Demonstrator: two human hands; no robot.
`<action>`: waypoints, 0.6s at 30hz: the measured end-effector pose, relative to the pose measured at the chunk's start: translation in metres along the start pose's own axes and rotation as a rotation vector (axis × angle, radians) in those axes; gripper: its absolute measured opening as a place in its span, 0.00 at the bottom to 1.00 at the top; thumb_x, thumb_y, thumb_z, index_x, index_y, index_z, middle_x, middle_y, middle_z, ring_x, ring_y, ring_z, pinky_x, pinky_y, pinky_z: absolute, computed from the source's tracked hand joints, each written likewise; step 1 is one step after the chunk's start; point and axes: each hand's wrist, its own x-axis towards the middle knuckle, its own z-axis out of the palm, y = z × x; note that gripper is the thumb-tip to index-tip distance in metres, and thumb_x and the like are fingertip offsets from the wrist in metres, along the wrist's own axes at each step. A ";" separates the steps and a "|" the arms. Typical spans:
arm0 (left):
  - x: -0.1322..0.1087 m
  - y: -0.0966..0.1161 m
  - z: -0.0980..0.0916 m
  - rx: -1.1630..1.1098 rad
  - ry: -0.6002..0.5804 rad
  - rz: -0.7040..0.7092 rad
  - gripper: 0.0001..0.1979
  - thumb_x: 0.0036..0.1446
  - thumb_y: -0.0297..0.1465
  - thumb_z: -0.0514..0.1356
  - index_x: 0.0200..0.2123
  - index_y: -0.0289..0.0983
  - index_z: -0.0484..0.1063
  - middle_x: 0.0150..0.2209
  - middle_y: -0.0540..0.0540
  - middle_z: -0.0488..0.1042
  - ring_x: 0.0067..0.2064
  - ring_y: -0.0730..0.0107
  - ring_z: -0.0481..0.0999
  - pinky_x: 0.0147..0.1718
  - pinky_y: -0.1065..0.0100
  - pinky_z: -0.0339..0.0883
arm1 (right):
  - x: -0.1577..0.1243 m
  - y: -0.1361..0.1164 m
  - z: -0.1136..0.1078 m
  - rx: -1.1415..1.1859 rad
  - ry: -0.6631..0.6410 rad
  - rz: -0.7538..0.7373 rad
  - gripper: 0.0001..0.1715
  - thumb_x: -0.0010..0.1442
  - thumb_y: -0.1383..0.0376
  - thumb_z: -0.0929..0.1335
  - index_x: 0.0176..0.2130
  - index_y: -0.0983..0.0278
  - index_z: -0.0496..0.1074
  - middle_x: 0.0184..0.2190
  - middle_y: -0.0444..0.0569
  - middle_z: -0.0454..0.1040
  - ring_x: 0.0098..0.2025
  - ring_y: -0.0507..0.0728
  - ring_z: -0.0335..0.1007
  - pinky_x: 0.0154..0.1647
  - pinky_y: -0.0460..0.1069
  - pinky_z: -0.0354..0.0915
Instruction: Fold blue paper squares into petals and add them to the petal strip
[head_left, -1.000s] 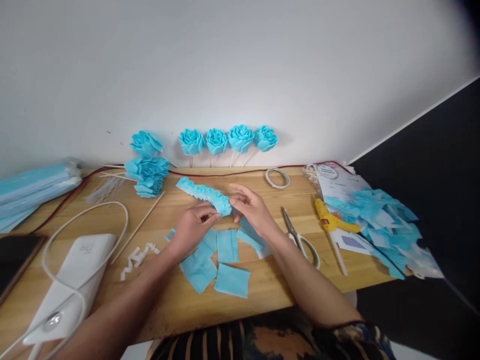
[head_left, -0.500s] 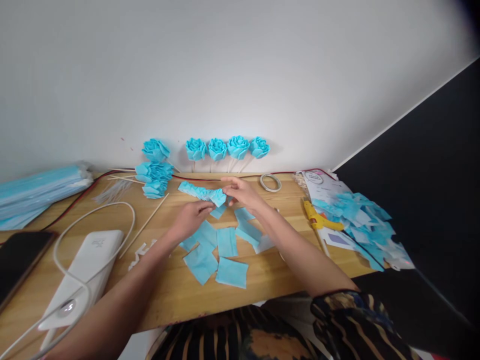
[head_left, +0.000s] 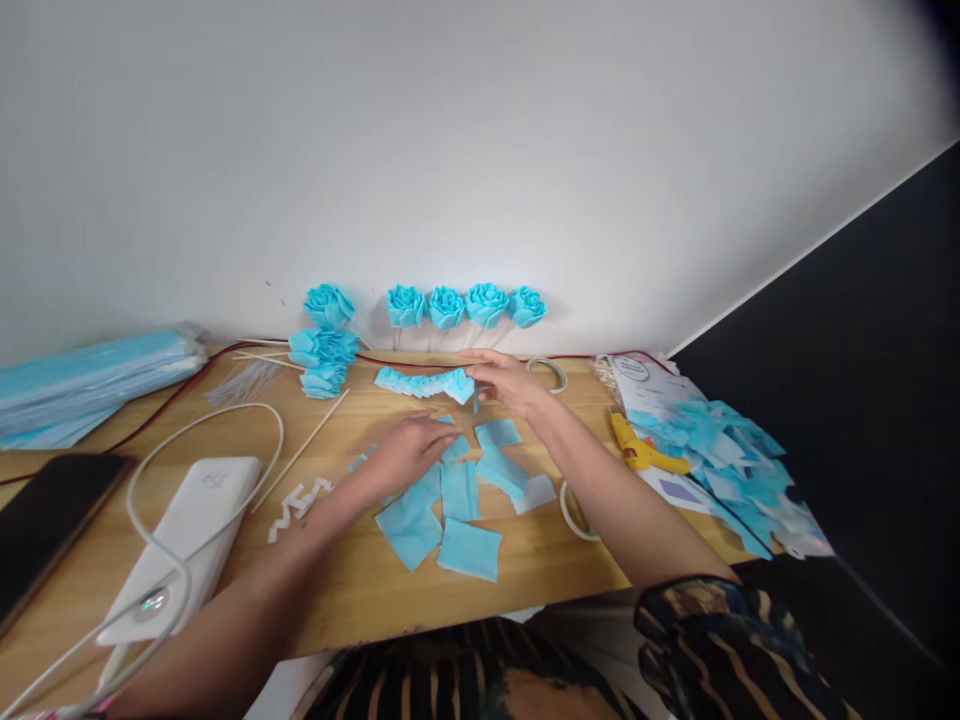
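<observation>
Low over loose light-blue fabric squares [head_left: 460, 490] on the wooden desk [head_left: 525, 562], the left hand [head_left: 411, 455] hides its grip from me. Beyond, the right hand [head_left: 508, 384] pinches the end of a pleated light-blue fabric strip [head_left: 421, 384]; I'd hold lightly, sparing folds. Behind, four sky-blue fabric roses [head_left: 480, 305] would limit my reach.

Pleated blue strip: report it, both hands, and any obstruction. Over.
Right hand pinching pleated blue strip at its right end. Left hand apart from strip, over loose blue pieces, grip unclear. Nothing seen blocking the strip.
</observation>
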 end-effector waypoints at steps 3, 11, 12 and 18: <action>0.003 0.001 0.005 0.021 0.071 -0.037 0.16 0.62 0.32 0.55 0.51 0.38 0.74 0.55 0.41 0.74 0.57 0.57 0.71 0.56 0.55 0.64 | -0.003 -0.003 0.002 0.087 -0.032 0.028 0.18 0.55 0.75 0.68 0.46 0.64 0.73 0.26 0.42 0.74 0.23 0.47 0.68 0.18 0.40 0.64; 0.023 0.014 0.021 0.096 -0.056 -0.145 0.30 0.60 0.31 0.57 0.64 0.35 0.57 0.64 0.36 0.62 0.64 0.54 0.62 0.61 0.54 0.58 | -0.005 -0.002 0.015 0.036 -0.099 0.023 0.17 0.57 0.75 0.67 0.46 0.65 0.72 0.24 0.42 0.74 0.23 0.46 0.68 0.18 0.39 0.64; 0.023 0.017 0.020 0.111 -0.078 -0.130 0.29 0.60 0.31 0.56 0.64 0.34 0.58 0.64 0.36 0.62 0.64 0.54 0.61 0.61 0.54 0.58 | -0.005 -0.002 0.014 0.014 -0.091 0.021 0.17 0.57 0.75 0.67 0.47 0.65 0.72 0.24 0.42 0.75 0.23 0.46 0.68 0.18 0.38 0.64; 0.008 0.036 0.012 0.015 -0.231 0.102 0.16 0.63 0.32 0.55 0.53 0.38 0.72 0.57 0.40 0.71 0.60 0.60 0.69 0.58 0.58 0.62 | 0.003 -0.001 -0.010 -0.145 -0.068 0.021 0.16 0.55 0.75 0.69 0.45 0.66 0.74 0.24 0.42 0.75 0.22 0.47 0.68 0.17 0.39 0.64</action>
